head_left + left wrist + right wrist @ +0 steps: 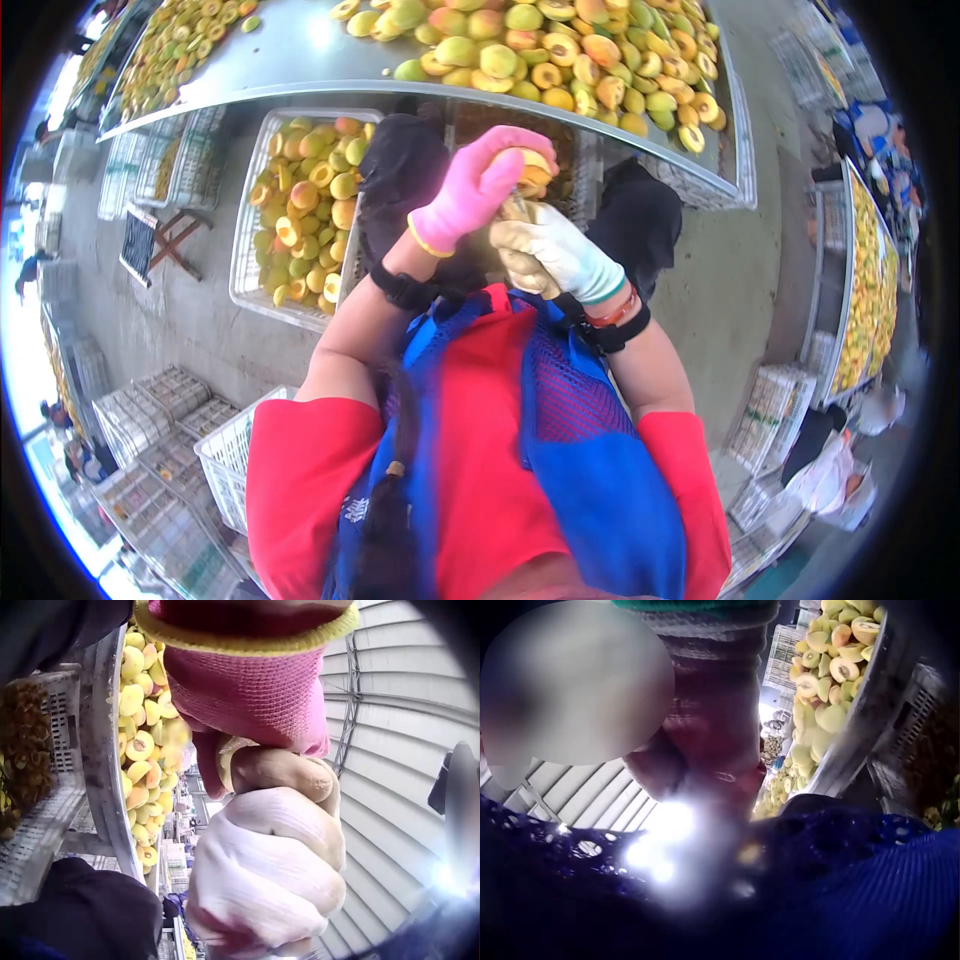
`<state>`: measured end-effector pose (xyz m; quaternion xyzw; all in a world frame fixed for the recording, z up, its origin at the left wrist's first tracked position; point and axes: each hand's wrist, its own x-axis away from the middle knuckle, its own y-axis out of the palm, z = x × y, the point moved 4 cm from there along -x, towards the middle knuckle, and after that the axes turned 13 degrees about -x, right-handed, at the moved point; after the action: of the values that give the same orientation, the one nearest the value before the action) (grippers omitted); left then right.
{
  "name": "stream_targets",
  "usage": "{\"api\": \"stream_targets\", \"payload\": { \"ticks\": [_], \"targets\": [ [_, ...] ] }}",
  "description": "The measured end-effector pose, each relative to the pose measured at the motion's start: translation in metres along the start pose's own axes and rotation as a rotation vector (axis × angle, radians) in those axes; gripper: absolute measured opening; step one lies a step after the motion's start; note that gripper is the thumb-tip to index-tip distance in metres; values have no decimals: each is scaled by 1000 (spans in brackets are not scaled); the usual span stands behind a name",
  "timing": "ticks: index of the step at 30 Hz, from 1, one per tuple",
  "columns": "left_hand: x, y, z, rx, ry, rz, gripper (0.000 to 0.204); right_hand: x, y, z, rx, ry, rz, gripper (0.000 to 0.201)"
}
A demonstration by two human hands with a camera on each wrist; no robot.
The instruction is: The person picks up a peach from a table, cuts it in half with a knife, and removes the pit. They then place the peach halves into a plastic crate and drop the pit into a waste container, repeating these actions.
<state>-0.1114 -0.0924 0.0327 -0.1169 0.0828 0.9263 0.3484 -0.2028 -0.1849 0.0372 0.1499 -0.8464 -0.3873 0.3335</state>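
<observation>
In the head view the left hand, in a pink glove (474, 190), grips a yellow-orange peach piece (535, 176) above the lap. Just below and to its right, the right hand in a white glove (556, 252) has its fingers curled round a thin tool (516, 208) that meets the fruit; its shape is mostly hidden. The left wrist view shows the white-gloved fist (262, 862) close under the pink glove (251, 705), the two touching. In the right wrist view the right glove (716, 712) is dark and blurred.
A metal table (300, 62) heaped with halved peaches (560, 50) stands in front. A white crate (242, 262) of peach halves sits left of the knees, near a folding stool (165, 245). Stacked crates (160, 440) stand at lower left. Another fruit table (862, 290) is at right.
</observation>
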Motion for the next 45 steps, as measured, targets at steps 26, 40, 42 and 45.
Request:
{"api": "stream_targets", "payload": {
  "ticks": [26, 40, 42, 45],
  "targets": [
    [104, -289, -32, -1234, -534, 1171, 56, -7, -41, 14, 270, -134, 308, 16],
    [-100, -223, -99, -1399, -425, 227, 69, -27, -38, 11, 364, -121, 423, 19],
    [-130, -214, -118, -1460, -576, 46, 74, -27, -39, 9, 358, -123, 454, 18],
    [-146, -207, -128, -1300, -742, -135, 75, -25, -44, 8, 321, -145, 465, 19]
  ]
}}
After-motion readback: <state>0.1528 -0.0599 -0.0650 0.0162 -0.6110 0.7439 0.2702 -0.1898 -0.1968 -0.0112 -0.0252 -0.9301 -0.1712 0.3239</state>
